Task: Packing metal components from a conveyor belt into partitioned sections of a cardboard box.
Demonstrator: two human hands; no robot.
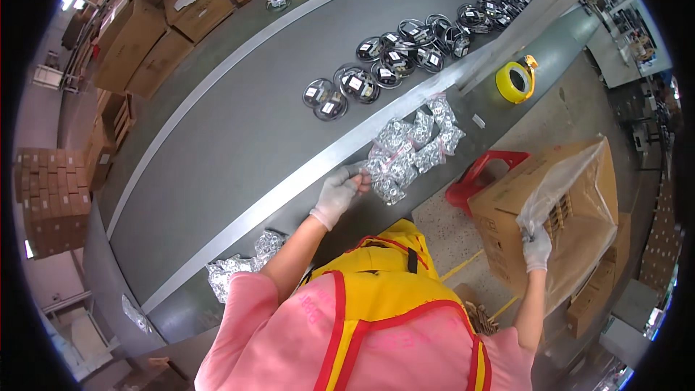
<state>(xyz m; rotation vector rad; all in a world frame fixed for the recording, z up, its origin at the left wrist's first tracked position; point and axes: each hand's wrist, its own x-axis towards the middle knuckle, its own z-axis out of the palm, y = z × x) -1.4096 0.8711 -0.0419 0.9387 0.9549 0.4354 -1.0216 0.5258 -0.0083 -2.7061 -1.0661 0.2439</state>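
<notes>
Nearest, a person in a pink shirt (268,347) and yellow apron (398,261) is standing at the grey counter (177,315), where some clear bags (232,271) are lying beside the left forearm. The left hand (339,197) (gloved, its fingertips bare) is reaching to a pile of clear bags of small metal parts (398,156); its fingers are bunching together at the pile's near edge, though I cannot tell whether they are clamping a bag. The right hand (536,247) is resting at the plastic liner (554,187) of an open carton (499,228), its fingers too unclear to judge. A red stool (470,182) is standing beside the carton. Farther along, yellow tape (504,87) is lying on the counter, and black cable coils (358,84) are sitting beyond the metal rail (289,192).
</notes>
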